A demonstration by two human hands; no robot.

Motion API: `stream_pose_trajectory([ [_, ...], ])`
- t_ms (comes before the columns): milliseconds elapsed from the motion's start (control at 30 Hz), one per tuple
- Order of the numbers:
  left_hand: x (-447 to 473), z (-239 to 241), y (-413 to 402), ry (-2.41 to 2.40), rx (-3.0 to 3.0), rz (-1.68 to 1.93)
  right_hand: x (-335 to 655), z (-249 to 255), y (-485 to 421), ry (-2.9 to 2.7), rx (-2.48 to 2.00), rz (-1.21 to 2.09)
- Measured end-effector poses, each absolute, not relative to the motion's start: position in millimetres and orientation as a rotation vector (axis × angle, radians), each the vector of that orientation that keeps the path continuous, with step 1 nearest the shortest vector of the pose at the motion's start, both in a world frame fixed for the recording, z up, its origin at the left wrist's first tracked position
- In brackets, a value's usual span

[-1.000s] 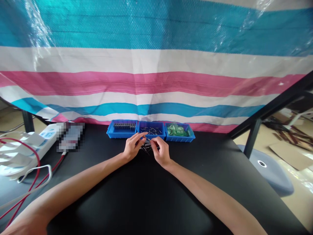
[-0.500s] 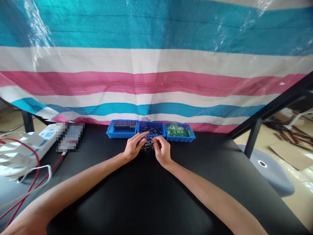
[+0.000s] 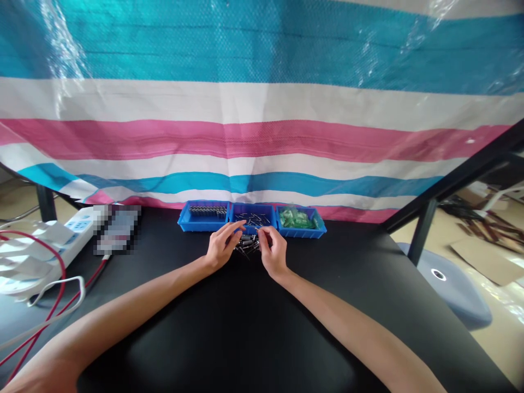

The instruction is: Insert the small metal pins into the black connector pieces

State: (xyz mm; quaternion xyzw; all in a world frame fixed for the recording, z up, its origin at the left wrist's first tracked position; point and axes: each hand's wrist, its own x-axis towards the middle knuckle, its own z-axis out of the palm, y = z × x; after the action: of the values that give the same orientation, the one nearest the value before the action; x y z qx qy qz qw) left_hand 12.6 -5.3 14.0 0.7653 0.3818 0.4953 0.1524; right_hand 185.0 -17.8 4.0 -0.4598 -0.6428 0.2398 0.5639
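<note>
Between my hands, a pile of small shiny metal pieces [image 3: 247, 243] lies on the black table [image 3: 245, 316]. My left hand [image 3: 221, 246] is at the left of the pile, its fingers stretched out and the thumb apart from them. On the right side, my right hand [image 3: 273, 252] has thumb and forefinger brought together at the pile's edge. Whatever sits in that pinch is too small to make out. Just behind the hands, a blue middle bin [image 3: 252, 208] holds several thin, pin-like metal pieces [image 3: 257, 219].
A blue left bin [image 3: 203, 222] holds a row of round metal parts [image 3: 208, 210]. In the blue right bin [image 3: 302, 232] are green plastic packets [image 3: 297, 217]. A white power strip [image 3: 82, 221], red cable [image 3: 61, 262] and blurred device [image 3: 118, 229] lie left. A striped sheet [image 3: 245, 136] hangs behind.
My right hand has shifted slightly right, and my left slightly left. The gap between them is a little wider, showing more of the metal pile.
</note>
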Motion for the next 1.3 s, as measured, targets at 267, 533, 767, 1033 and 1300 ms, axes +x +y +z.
stream_pose_trajectory([
  [267, 12.7, 15.0, -4.5, 1.077, 2.196, 1.435, 184.2, 7.8, -17.7, -1.513, -1.058, 0.532],
  [533, 12.7, 14.8, -4.9, 1.048, 2.198, 1.448, 184.4, 6.8, -17.7, -1.516, -1.075, 0.564],
  [767, 12.7, 14.5, -5.3, 1.046, 2.204, 1.459, 184.6, 6.9, -17.3, -1.513, -1.072, 0.585],
  [1033, 15.0, 12.4, -0.4, 1.167, 2.074, 1.575, 182.5, 10.1, -17.8, -1.547, -1.033, 0.568],
  [1300, 14.7, 12.8, 0.8, 1.12, 2.096, 1.553, 182.5, 9.0, -16.0, -1.627, -1.021, 0.568],
])
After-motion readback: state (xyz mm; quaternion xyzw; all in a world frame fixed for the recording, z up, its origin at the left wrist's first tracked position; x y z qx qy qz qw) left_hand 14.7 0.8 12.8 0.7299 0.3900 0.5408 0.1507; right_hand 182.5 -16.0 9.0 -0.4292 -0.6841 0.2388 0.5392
